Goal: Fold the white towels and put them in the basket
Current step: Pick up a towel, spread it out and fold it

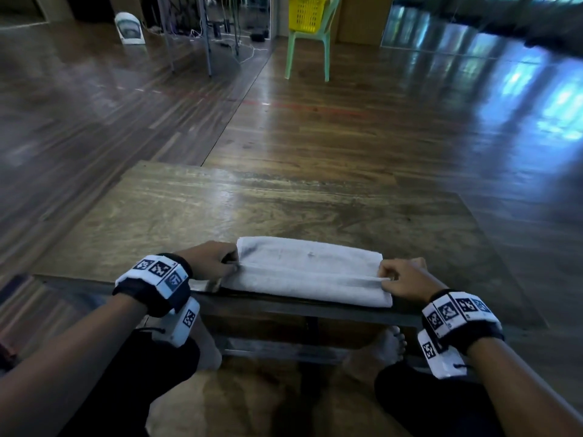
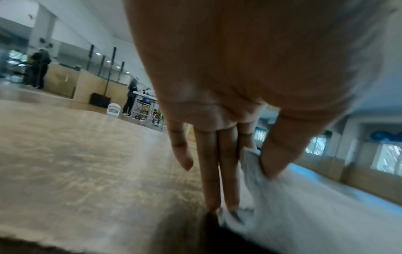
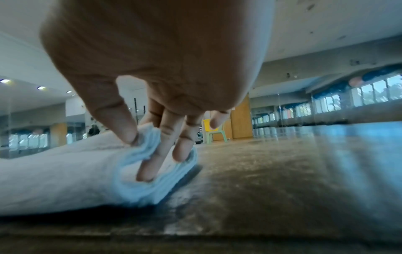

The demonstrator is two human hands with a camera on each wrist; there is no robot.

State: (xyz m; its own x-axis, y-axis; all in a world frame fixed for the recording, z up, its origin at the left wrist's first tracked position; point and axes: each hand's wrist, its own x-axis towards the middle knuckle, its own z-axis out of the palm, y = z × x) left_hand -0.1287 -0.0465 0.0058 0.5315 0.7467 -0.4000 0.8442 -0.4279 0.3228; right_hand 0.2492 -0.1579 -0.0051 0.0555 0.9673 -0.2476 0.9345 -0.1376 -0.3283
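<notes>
A white towel [image 1: 307, 271], folded into a long strip, lies along the near edge of a low wooden table [image 1: 284, 203]. My left hand [image 1: 217, 263] pinches the towel's left end; in the left wrist view thumb and fingers hold the towel [image 2: 304, 206] edge. My right hand [image 1: 400, 279] pinches the right end, and in the right wrist view its thumb and fingers grip layers of the towel [image 3: 65, 171]. A yellow basket [image 1: 307, 12] sits on a green chair [image 1: 310, 45] far across the room.
The table's far half is bare wood. Polished wooden floor [image 1: 378, 115] stretches between table and chair. Metal table legs and cables [image 1: 205, 36] and a white fan [image 1: 129, 28] stand at the far left. My knees and bare feet are under the table.
</notes>
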